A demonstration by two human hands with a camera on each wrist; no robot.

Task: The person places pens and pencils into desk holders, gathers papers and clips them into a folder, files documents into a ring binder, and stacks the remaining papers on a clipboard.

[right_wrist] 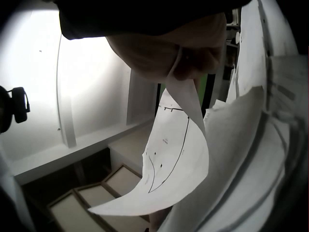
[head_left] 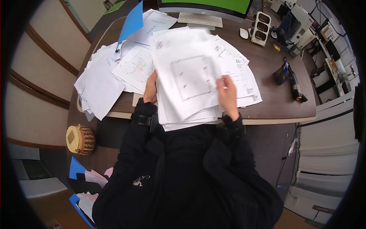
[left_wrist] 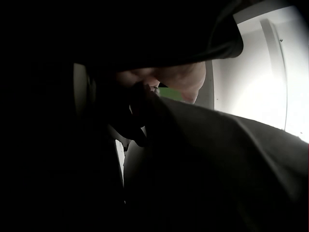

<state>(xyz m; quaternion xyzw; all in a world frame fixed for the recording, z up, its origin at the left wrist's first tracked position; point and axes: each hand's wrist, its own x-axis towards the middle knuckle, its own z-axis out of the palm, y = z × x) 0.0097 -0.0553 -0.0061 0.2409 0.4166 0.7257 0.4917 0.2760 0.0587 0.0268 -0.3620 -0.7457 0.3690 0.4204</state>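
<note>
A white sheet of paper [head_left: 190, 82], printed with a grey square outline and small marks, lies blurred and slightly bowed over a thick stack of papers [head_left: 167, 121] at the desk's front edge. My left hand [head_left: 151, 88] grips the left edge of these papers, its fingers mostly hidden beneath them. On the other side, my right hand [head_left: 228, 93] pinches the right edge of a sheet. In the right wrist view, a curling printed sheet [right_wrist: 176, 150] hangs from the right hand [right_wrist: 193, 58]. The left wrist view is mostly dark, with part of the left hand [left_wrist: 181, 79] at a paper edge.
Loose papers [head_left: 101, 80] and an upright blue folder [head_left: 131, 24] lie to the left. More documents [head_left: 242, 78] fan out on the right. Behind are a keyboard [head_left: 200, 19], a mouse [head_left: 244, 33] and a monitor. A pen holder [head_left: 282, 74] stands farther right; a woven basket [head_left: 80, 140] sits lower left.
</note>
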